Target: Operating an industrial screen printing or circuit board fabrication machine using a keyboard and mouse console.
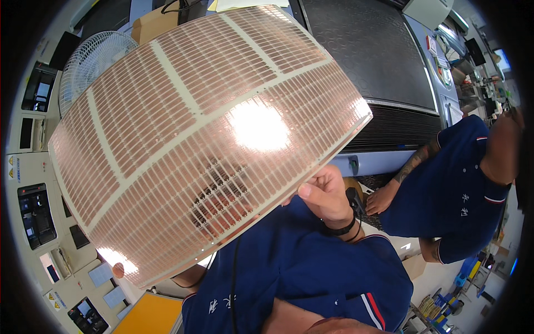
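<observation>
A large thin circuit board panel (167,145) fills the upper left, tilted and raised. It carries rows of copper-coloured rectangles split by pale strips, and bright light glares off its middle. My right hand (328,195) pinches the panel's near right edge, thumb on the front, other fingers partly behind it. At the lower left corner a fingertip of my left hand (118,270) shows on the panel's face. The rest of that hand is hidden behind the panel.
Behind the panel is a black flat-topped conveyor or machine bed (370,50). A white fan (92,58) stands at the far left, beside a cardboard box (158,23). Machine cabinets (36,167) line the left. A co-worker in a dark blue shirt (445,189) stands close on the right.
</observation>
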A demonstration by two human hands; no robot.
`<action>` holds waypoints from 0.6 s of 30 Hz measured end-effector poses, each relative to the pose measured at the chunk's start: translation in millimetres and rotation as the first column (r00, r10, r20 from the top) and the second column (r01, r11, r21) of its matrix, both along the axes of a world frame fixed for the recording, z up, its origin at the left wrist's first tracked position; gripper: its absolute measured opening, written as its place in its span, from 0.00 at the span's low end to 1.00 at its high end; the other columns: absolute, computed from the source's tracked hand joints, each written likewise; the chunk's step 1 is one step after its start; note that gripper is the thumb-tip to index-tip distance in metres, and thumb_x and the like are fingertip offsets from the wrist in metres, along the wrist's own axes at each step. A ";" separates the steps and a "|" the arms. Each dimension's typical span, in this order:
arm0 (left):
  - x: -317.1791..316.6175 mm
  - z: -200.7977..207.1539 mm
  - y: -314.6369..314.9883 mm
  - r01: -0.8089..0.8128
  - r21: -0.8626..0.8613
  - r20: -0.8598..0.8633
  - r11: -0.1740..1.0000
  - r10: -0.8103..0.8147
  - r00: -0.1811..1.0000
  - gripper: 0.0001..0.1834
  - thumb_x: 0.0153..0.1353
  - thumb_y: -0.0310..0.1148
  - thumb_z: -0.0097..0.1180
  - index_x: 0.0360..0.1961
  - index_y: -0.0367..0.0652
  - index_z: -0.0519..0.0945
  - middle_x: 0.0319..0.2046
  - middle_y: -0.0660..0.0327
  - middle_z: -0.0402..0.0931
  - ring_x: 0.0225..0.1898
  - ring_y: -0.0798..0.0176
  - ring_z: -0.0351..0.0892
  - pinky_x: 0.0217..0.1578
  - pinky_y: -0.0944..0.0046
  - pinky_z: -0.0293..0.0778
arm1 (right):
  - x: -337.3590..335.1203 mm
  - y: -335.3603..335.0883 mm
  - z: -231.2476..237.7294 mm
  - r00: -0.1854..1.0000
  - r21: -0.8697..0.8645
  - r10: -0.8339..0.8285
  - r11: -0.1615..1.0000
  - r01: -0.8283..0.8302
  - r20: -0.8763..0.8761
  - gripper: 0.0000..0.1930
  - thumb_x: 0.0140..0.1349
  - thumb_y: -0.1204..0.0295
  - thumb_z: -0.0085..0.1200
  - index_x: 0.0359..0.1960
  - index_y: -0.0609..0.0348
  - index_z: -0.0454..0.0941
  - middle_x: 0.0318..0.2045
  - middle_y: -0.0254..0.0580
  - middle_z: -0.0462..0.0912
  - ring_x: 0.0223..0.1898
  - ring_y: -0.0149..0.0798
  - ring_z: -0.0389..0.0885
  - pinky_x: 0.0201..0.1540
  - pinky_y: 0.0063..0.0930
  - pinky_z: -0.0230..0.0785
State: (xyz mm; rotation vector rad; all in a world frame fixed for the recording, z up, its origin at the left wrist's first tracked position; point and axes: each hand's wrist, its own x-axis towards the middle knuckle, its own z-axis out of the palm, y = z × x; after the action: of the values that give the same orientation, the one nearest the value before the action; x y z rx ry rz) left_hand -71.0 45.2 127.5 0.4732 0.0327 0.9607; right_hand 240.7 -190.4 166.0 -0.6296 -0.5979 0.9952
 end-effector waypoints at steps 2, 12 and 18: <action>-0.7 -0.4 -1.0 -0.005 0.003 0.003 1.000 0.005 1.000 0.46 0.50 0.41 0.64 0.71 0.33 0.66 0.64 0.37 0.72 0.60 0.37 0.79 0.56 0.40 0.81 | 1.4 -0.5 -2.5 1.000 0.000 0.012 1.000 -0.012 0.010 0.16 0.75 0.75 0.52 0.59 0.74 0.77 0.50 0.56 0.86 0.47 0.41 0.87 0.51 0.33 0.81; -0.3 -1.2 -0.1 -0.002 0.001 0.002 1.000 0.002 1.000 0.46 0.50 0.41 0.64 0.71 0.33 0.66 0.64 0.37 0.72 0.61 0.38 0.79 0.56 0.41 0.81 | -0.3 0.8 1.2 1.000 -0.010 0.021 1.000 -0.021 -0.008 0.16 0.75 0.74 0.52 0.58 0.73 0.77 0.49 0.56 0.86 0.47 0.40 0.87 0.51 0.33 0.80; -1.3 -1.6 -3.6 -0.015 0.001 0.004 1.000 0.015 1.000 0.46 0.50 0.41 0.65 0.71 0.33 0.66 0.64 0.37 0.72 0.61 0.38 0.79 0.55 0.41 0.81 | 5.6 2.8 -2.5 0.998 -0.005 0.050 0.999 -0.050 0.022 0.15 0.75 0.75 0.51 0.58 0.73 0.77 0.49 0.56 0.87 0.47 0.40 0.87 0.50 0.33 0.80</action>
State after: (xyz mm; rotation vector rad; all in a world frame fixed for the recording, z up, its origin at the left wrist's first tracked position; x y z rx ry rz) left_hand -72.3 41.6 125.9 0.4723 0.0319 0.9763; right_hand 246.3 -187.6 163.4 -0.6326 -0.6334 1.0382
